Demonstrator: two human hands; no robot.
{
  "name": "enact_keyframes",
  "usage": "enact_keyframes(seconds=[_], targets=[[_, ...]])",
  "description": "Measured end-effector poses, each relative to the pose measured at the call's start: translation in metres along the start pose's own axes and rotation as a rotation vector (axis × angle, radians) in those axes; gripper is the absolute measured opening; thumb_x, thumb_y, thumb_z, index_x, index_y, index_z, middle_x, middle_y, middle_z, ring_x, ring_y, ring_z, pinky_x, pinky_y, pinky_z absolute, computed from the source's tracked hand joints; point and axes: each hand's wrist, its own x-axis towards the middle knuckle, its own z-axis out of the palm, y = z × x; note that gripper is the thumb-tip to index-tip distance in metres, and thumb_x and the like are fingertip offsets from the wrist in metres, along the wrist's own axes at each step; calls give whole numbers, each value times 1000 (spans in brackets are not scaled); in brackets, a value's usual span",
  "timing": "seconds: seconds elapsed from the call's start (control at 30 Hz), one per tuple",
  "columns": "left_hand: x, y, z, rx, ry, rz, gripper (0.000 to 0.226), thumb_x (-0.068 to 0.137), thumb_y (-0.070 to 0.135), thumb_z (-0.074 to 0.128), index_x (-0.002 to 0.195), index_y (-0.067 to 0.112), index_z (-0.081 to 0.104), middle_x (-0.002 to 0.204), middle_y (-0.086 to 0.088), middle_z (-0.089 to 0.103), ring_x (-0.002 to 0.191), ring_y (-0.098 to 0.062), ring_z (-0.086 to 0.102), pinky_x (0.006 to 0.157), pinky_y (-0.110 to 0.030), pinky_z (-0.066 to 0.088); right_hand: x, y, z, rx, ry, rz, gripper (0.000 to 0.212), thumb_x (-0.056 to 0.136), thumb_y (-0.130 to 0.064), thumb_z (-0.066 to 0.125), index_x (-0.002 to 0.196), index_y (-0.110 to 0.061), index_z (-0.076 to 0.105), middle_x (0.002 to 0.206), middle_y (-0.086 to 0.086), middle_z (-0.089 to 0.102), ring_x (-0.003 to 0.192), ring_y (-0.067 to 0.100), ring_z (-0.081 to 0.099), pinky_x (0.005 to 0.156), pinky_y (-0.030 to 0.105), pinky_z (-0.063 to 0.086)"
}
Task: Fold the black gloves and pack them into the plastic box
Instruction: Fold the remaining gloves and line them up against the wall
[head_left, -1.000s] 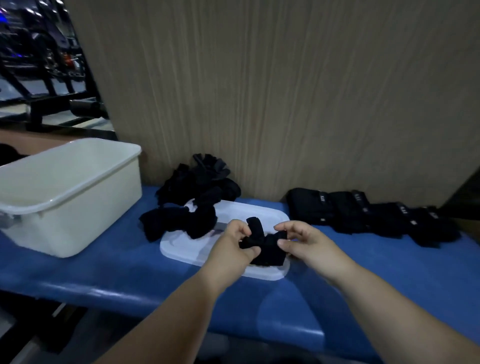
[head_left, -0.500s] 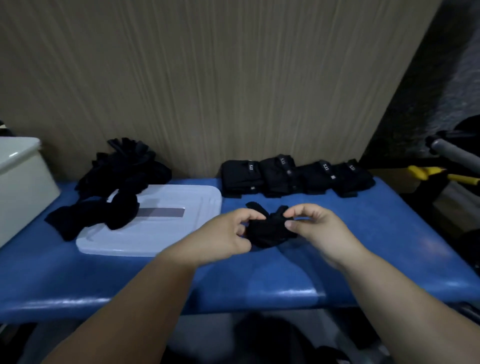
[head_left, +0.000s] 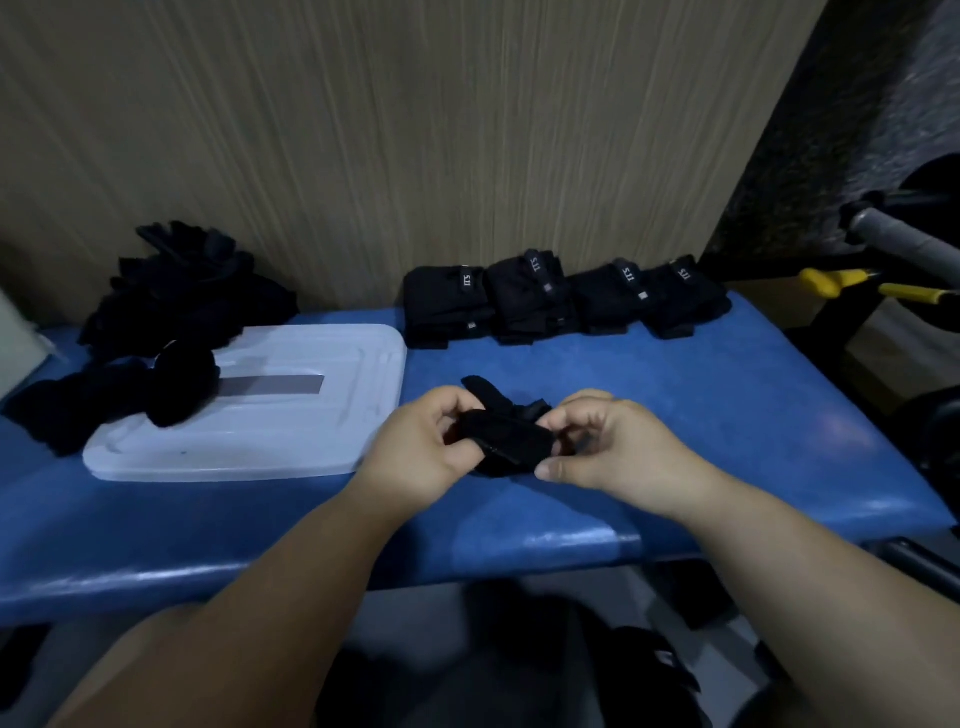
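A black glove (head_left: 506, 441) is bunched over the blue padded bench (head_left: 727, 415), held between both hands. My left hand (head_left: 421, 452) pinches its left end with curled fingers. My right hand (head_left: 618, 457) pinches its right end. A row of folded black gloves (head_left: 561, 299) lies against the wall behind. A loose heap of unfolded black gloves (head_left: 171, 317) sits at the left, partly over the white plastic lid (head_left: 291, 415). Only a sliver of the plastic box (head_left: 15, 338) shows at the left edge.
A wood-grain wall panel (head_left: 415, 130) stands right behind the bench. To the right are a grey bar (head_left: 898, 244) and yellow handles (head_left: 841, 280) of gym equipment. The bench's front edge runs just under my forearms.
The view swung right, so the plastic box has nearly left the frame. Both hands carried the glove off the lid to the bench's middle and have bunched it tighter.
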Motion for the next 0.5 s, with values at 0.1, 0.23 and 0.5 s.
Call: enact_keyframes(seconds=[0.1, 0.23, 0.5], targets=[[1, -1, -1, 86, -134, 34, 30, 78, 5, 67, 81, 34, 60, 73, 15, 64, 66, -7, 62, 66, -29, 50, -1, 6, 1, -110, 94, -14, 21, 65, -13, 87, 71, -24, 71, 83, 1, 60, 68, 9, 57, 69, 20, 46], [3, 0, -13, 61, -407, 28, 33, 71, 22, 59, 101, 36, 62, 96, 5, 59, 77, -8, 56, 71, -22, 44, 2, 14, 0, -187, 292, 34, 25, 67, -20, 86, 60, -35, 67, 74, -7, 65, 69, 6, 59, 66, 16, 44], [2, -3, -12, 152, -196, 35, 10, 84, 21, 72, 88, 30, 69, 95, 2, 62, 82, -16, 60, 86, -37, 52, 6, 11, 11, -219, 347, 66, 22, 69, -17, 79, 57, -15, 60, 59, -2, 63, 51, 4, 49, 50, 17, 40]])
